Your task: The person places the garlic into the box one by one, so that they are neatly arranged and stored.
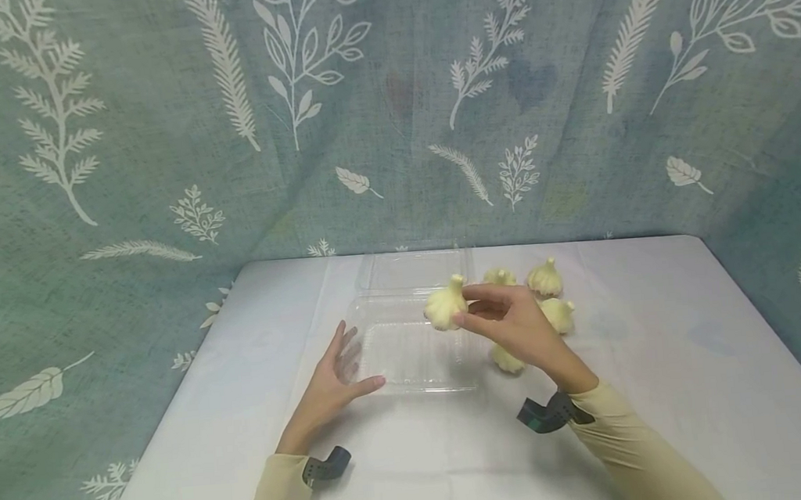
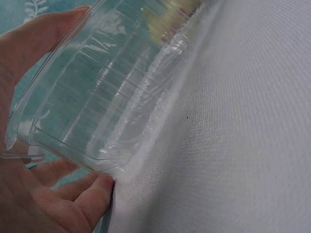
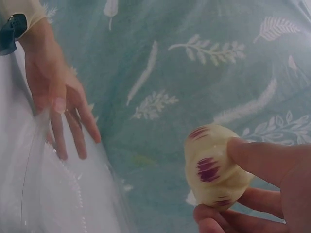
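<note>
My right hand [image 1: 517,325] pinches a garlic bulb [image 1: 444,309] between thumb and fingers, holding it above the right part of a clear plastic clamshell box [image 1: 398,356]. In the right wrist view, purple streaks mark the pale underside of the held garlic bulb [image 3: 209,167]. At the box's left side, my left hand [image 1: 329,385] spreads its thumb and fingers around the near left corner. The left wrist view shows the ribbed clear wall of the box [image 2: 97,97] between thumb and fingers, with fingertips at its edge.
Several more garlic bulbs [image 1: 545,279] lie to the right of the box, partly hidden behind my right hand. The box's lid [image 1: 414,271] lies folded back at the far side. A white cloth [image 1: 665,386] covers the table, and a green leaf-patterned curtain [image 1: 391,125] hangs behind it.
</note>
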A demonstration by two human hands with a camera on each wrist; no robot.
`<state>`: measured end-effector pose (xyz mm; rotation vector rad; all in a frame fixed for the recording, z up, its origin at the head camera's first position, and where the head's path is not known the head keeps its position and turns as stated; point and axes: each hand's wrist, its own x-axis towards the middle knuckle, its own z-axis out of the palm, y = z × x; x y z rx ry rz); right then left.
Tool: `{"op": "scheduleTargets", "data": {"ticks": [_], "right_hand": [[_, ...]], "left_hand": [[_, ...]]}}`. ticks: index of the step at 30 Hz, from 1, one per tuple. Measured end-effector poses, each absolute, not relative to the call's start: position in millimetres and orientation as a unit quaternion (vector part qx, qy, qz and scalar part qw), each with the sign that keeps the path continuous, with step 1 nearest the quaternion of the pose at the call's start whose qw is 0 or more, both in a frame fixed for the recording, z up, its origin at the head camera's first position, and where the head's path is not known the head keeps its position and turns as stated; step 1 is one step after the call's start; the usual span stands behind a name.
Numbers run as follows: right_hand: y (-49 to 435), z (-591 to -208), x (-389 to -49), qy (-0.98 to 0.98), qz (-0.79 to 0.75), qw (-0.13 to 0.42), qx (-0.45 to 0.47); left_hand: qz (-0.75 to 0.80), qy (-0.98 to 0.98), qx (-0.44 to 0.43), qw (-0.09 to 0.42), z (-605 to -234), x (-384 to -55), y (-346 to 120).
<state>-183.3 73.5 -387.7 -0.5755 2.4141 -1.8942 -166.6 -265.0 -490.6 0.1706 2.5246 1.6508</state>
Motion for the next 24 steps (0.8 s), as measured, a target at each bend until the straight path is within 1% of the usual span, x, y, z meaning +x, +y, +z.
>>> {"op": "scheduleTargets", "data": {"ticks": [11,18,24], "right_hand": [[49.4,-383.9,-186.9,0.761,-0.622,0.008,-0.183],[34.9,-389.5,-191.6,0.751,-0.631,0.016,-0.195],[24.2,-396.7,-196.9,0.753,-0.631,0.017,-0.186]], "left_hand": [[0.545,0.834,0.051,0.061,-488.4,-165.9,-264.2],[0.555,0.828,0.054,0.063,-488.7,-165.7,-263.5],[0.555,0.828,0.053,0.064,-487.7,-164.8,-263.2]]}}
